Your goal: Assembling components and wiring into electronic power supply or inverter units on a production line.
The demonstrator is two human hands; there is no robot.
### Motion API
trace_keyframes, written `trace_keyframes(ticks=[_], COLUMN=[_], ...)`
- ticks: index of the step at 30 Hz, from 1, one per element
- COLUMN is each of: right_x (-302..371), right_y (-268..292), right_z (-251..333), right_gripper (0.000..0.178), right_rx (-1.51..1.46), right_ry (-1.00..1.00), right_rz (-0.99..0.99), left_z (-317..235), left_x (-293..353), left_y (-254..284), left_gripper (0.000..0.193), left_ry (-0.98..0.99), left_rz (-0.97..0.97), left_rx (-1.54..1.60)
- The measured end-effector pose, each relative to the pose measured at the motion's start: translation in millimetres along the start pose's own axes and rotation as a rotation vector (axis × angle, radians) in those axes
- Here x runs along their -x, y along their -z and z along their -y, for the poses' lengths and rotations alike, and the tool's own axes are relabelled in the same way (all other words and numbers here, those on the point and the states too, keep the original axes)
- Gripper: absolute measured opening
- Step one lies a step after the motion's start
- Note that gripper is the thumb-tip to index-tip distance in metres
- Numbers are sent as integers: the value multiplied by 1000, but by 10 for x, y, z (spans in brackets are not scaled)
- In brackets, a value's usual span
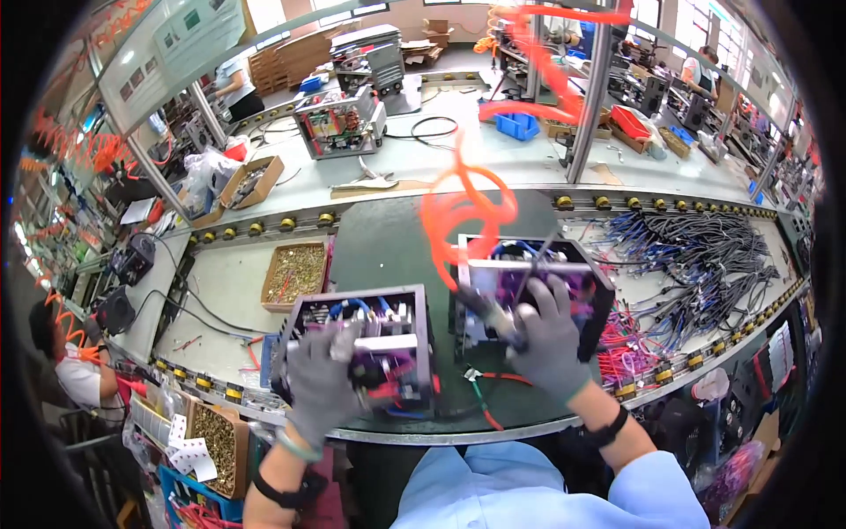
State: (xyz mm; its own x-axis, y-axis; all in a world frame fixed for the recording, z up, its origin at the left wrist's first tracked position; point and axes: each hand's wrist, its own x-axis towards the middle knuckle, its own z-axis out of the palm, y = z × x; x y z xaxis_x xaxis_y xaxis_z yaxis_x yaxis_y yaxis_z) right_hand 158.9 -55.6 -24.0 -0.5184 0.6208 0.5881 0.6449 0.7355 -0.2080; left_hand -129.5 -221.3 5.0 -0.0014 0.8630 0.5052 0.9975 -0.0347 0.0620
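Green mat (383,242); left box (392,343) and right box (577,284) stand side by side — likely for easy reach; right hand (551,348) grasps hosed tool (485,310) at right box; left hand (324,375) over left box — grip unclear.

No legible lettering, 1 pale printed board (176,55) at upper left, its print seemingly too blurred to read

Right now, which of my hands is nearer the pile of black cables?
Your right hand, over the right unit, left of the black cables. Your left hand is farther off, at the left unit.
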Motion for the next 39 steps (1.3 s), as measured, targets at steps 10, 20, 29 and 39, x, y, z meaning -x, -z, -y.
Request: trace_keyframes(ticks=[10, 20, 29, 39], right_x=[-21, 635, 230, -327], right_y=[-90, 284, -221, -105], right_z=[-383, -320, -144, -351], right_gripper=[43, 43, 35, 39], right_rx=[12, -107, -964, -768], right_ry=[-18, -137, -582, -293], right_rz=[-19, 166, 386, 214], left_z=[-347, -393, -512, 692], left_x=[204, 175, 461, 1664], left_y=[-477, -421, -311, -172], left_gripper=[102, 104, 81, 7], left_ry=[261, 327, 182, 683], left_rz=[-97, 132, -157, -235], left_rx=[-136, -93, 97, -8])
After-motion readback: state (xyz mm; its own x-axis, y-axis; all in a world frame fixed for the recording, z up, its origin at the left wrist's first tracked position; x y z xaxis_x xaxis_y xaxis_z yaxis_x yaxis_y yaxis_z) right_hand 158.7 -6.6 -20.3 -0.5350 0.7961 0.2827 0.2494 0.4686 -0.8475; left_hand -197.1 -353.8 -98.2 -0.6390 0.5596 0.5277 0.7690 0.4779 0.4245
